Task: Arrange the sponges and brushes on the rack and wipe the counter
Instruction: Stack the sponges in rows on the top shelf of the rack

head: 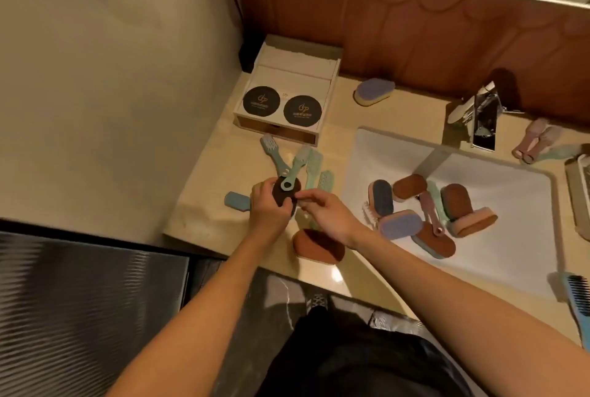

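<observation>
- Your left hand [266, 205] grips a dark brown sponge [284, 197] from its left side, fingers curled round it, just above the counter [204, 205].
- Your right hand [325, 211] comes in from the other side, and its thumb and forefinger pinch the sponge's right edge.
- The ring end of a teal brush [271, 154] lies across the top of the sponge; its head points away toward the white box [287, 77].
- Three more pale green brushes [314, 163] fan out on the counter just beyond your hands.
- A blue pad [237, 200] lies on the counter beside your left hand.
- A brown sponge [317, 245] rests near the counter's front edge, under your right wrist.
- The sink [510, 205] holds a heap of sponges and brushes [424, 214].
- A purple sponge [374, 92] sits by the back wall, and pink brushes [536, 139] lie right of the tap [483, 119].
</observation>
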The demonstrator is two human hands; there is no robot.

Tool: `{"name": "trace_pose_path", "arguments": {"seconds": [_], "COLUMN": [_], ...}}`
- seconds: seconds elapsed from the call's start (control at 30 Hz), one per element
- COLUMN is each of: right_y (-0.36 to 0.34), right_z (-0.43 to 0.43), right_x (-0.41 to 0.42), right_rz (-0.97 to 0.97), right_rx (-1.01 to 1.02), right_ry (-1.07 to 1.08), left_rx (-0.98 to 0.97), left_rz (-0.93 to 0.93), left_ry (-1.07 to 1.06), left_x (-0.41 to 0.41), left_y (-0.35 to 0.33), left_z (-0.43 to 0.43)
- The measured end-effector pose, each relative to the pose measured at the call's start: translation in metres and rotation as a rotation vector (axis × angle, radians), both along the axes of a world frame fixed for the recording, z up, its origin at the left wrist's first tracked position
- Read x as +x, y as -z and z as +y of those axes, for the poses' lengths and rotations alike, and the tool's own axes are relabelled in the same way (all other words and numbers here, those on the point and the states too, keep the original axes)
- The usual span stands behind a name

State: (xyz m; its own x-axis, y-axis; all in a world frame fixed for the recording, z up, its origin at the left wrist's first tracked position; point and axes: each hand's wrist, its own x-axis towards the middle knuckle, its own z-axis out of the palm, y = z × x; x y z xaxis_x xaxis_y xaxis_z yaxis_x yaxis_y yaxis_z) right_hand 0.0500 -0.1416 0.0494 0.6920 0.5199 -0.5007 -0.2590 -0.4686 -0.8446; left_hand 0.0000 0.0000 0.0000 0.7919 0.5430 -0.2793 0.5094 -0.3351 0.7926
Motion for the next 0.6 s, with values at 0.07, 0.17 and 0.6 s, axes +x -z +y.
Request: {"name": "trace_pose_path", "arguments": {"seconds": [0.07, 0.17, 0.6], "right_y": [0.004, 0.018, 0.033], "right_z": [-0.008, -0.024, -0.026], "right_x": [0.0, -0.006, -0.012], "right_rz": [-0.285, -0.57, -0.636], "right_rx": [-0.285, -0.613, -0.626], "right_ry": [-0.266, -0.554, -0.614], "left_rx": [0.152, 0.224, 0.189], "left_rz": [0.109, 0.239, 0.328], "left_ry": [0.059, 0.118, 0.122], "left_x": [0.004, 0.007, 0.006], "left_y": [0.003, 0.005, -0.006], "left_z": [-0.003, -0.011, -0.003]}}
